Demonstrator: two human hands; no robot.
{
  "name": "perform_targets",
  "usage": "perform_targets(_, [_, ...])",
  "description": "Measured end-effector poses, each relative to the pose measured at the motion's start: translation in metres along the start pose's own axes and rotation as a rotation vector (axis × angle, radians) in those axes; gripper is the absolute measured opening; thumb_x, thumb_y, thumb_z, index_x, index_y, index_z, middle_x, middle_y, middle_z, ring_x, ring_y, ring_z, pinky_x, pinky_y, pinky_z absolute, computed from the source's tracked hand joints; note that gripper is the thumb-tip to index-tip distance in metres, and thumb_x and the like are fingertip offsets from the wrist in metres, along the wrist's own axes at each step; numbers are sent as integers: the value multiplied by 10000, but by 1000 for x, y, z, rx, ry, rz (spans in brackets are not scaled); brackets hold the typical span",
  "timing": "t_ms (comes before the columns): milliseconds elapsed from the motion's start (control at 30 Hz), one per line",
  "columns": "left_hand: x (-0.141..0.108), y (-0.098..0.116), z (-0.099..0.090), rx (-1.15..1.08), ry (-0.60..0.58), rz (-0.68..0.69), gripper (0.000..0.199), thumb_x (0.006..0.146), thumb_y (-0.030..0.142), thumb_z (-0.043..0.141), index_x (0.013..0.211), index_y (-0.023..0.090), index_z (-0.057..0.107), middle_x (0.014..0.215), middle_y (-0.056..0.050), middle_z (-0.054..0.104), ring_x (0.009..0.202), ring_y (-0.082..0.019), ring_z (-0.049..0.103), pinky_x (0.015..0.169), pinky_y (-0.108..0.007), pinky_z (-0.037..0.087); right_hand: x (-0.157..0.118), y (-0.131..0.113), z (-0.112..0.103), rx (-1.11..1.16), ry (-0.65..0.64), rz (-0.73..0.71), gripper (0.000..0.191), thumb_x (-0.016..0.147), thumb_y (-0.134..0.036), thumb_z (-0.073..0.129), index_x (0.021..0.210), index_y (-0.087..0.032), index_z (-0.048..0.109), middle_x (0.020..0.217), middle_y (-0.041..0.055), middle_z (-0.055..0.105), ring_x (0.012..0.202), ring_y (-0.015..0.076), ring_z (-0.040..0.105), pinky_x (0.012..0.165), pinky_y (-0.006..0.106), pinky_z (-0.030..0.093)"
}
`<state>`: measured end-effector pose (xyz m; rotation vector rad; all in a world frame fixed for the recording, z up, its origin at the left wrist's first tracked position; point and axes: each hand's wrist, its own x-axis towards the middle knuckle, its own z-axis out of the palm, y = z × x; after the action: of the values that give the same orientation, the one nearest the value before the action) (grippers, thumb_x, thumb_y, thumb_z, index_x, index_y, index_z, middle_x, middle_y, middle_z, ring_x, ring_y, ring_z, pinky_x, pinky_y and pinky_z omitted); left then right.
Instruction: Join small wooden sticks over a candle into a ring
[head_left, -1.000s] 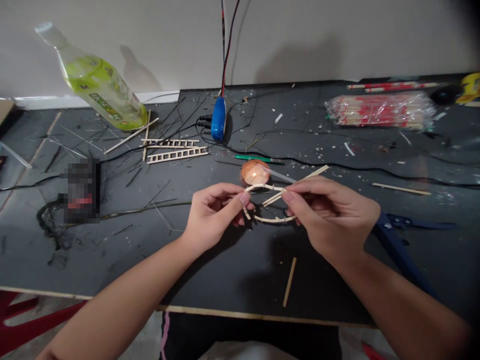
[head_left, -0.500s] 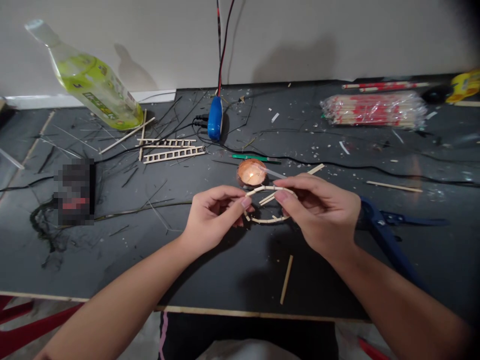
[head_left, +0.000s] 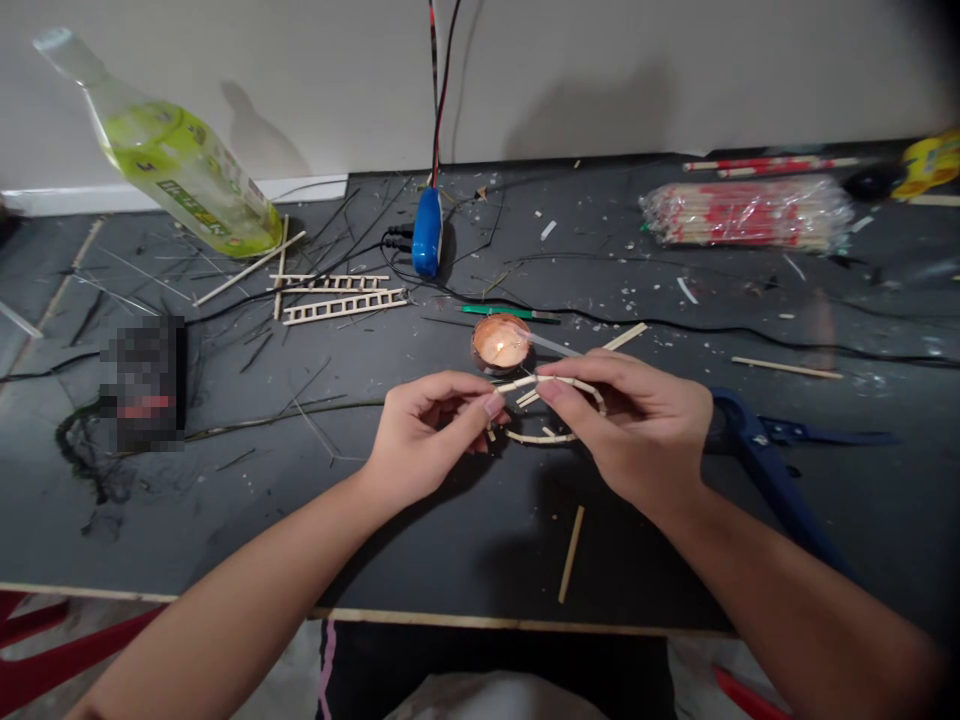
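Observation:
A ring of short pale stick segments [head_left: 541, 440] is held between my two hands, just in front of a small round bowl [head_left: 501, 343] with a bright spot inside. My left hand [head_left: 431, 430] pinches the ring's left side between thumb and fingers. Thumb and index finger of my right hand [head_left: 637, 420] are closed on its upper edge, right of the middle. A translucent strip [head_left: 551, 344] reaches from the bowl toward my right hand. Pale sticks [head_left: 626, 337] lie behind that hand, and one stick [head_left: 571, 555] lies nearer the table's front edge.
Blue cutters [head_left: 757, 440] lie right of my right hand. Small stick ladders [head_left: 345, 307], a green-labelled bottle [head_left: 187, 180] and a blue device [head_left: 427, 232] with cables stand or lie farther back. A wrapped stick bundle [head_left: 750, 213] is at the back right.
My right thumb and fingers have shifted left along the ring's upper edge, showing more of its right side. My left hand keeps its pinch. The view has shifted slightly.

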<state>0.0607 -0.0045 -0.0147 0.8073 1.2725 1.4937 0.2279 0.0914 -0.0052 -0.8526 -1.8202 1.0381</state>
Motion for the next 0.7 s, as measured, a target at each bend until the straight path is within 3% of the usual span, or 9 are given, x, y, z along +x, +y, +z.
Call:
perform_targets(200, [1,-2,-2,-34,-44,-26,250,880,265,816,1086,131,769,806,-64,790,557,-91,677,558,-194,611,-2,1,1,-14,-15,10,119,843,-172,811,921,-261,815,791,3,725,688,127,604,589,283,430])
perform_targets(400, [-2,0,0,-16,-18,-90,220,883,318,810,973,121,769,780,-63,778,529,-106,687,503,-197,594,-3,1,1,-18,-34,46,92,849,-221,811,922,-275,821,818,18,739,695,147,635,553,280,449])
perform_targets(700, [0,-1,-1,-10,-16,-92,250,883,336,813,1001,126,746,799,-76,792,525,-110,701,455,-174,552,-3,-1,2,-4,-22,74,83,852,-227,806,922,-269,822,834,26,750,713,155,652,558,279,469])
